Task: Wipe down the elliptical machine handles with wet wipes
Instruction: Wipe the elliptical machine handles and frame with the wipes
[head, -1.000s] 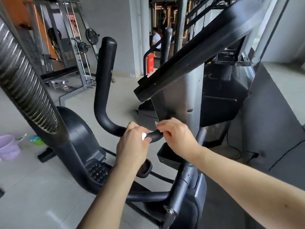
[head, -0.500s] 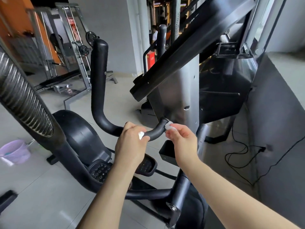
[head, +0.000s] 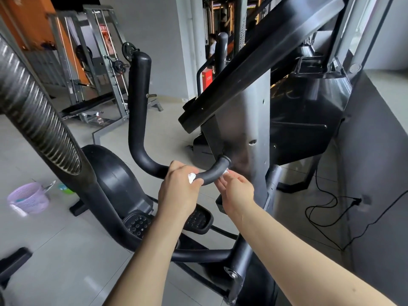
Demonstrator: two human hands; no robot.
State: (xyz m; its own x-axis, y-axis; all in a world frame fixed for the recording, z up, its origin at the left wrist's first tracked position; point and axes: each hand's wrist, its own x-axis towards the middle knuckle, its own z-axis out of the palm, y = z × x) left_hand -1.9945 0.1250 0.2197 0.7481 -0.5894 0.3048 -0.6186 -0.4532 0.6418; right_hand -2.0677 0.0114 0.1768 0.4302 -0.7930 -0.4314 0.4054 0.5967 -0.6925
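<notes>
Most of the wipe (head: 191, 178) is hidden inside the left hand (head: 180, 191), whose fingers curl round the handle (head: 212, 174) at frame centre. The right hand (head: 237, 192) sits just under the handle's end, its fingers seemingly pinching a white scrap (head: 225, 172).

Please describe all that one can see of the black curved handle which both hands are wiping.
The handle is a black, matte, padded-looking, J-shaped tube. Its long part stands nearly upright and ends in a rounded cap. At the bottom it bends, then curves up into the grey column. The left hand grips the low bend, pressing a white wipe on it. The right hand holds a second wipe against the underside near the column.
</notes>
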